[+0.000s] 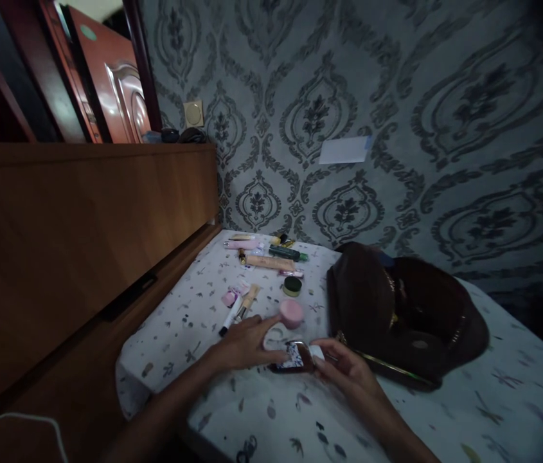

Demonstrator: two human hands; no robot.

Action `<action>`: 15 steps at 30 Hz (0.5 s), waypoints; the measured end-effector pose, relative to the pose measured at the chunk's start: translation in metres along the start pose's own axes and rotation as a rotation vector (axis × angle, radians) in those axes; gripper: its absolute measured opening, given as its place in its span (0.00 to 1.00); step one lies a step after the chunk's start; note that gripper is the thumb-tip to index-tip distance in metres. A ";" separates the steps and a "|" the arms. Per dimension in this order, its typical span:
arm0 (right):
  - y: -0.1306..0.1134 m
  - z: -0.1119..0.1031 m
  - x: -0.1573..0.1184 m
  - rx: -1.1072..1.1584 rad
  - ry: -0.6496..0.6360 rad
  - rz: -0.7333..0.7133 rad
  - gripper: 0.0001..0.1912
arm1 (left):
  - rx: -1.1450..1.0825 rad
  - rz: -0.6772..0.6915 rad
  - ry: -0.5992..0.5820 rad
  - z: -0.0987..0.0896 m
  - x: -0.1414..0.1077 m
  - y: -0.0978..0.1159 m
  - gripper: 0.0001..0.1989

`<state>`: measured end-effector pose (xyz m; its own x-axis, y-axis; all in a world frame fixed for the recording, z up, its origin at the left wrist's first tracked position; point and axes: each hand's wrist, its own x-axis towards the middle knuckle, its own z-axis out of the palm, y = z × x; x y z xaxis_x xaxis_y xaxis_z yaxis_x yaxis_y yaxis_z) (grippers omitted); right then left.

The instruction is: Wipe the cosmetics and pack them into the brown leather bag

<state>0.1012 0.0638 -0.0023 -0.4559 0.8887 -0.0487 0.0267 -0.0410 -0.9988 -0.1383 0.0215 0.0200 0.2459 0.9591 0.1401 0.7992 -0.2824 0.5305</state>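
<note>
A small dark brown bottle (308, 358) with a blue-and-white patterned label and a white cap lies on its side near the middle. My right hand (348, 370) pinches it at the cap end. My left hand (249, 344) is spread, thumb against the label and index finger stretched to the edge of a pink round container (291, 314). Just beyond that stands a round jar (292, 286) with a dark lid. Past my left hand lie a white tube with a black end (231, 315), a beige tube (250, 297) and a small pink packet (229, 298).
At the right, a dark brown bag (396, 315) lies open on the patterned white sheet (271, 411). Toward the wall are a long beige tube (270, 262), a dark green tube (288, 253) and a pink tube (242, 244). A wooden panel (92, 218) borders the left side.
</note>
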 end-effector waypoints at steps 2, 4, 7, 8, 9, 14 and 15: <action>-0.001 0.001 -0.001 0.002 0.009 0.006 0.24 | -0.051 -0.083 0.000 -0.021 -0.003 -0.020 0.37; -0.002 0.002 -0.001 0.009 0.013 0.013 0.24 | -0.011 -0.289 0.156 -0.046 -0.005 -0.051 0.25; -0.002 0.002 -0.002 0.010 0.005 0.017 0.25 | 0.092 -0.499 0.316 -0.076 -0.010 -0.105 0.22; -0.001 0.002 -0.001 0.008 0.004 0.017 0.25 | 0.116 -0.573 0.335 -0.083 -0.012 -0.121 0.21; 0.000 0.001 -0.001 0.007 0.003 0.018 0.25 | 0.128 -0.641 0.337 -0.087 -0.014 -0.137 0.19; 0.005 0.000 0.001 0.035 -0.033 0.002 0.24 | 0.132 -0.789 0.311 -0.089 -0.017 -0.182 0.17; 0.006 0.000 0.001 0.041 -0.041 0.001 0.24 | 0.135 -0.802 0.311 -0.089 -0.016 -0.185 0.16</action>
<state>0.1011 0.0650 -0.0083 -0.4922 0.8691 -0.0487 -0.0086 -0.0608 -0.9981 -0.3389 0.0601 -0.0062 -0.5648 0.8252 -0.0007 0.7301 0.5000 0.4658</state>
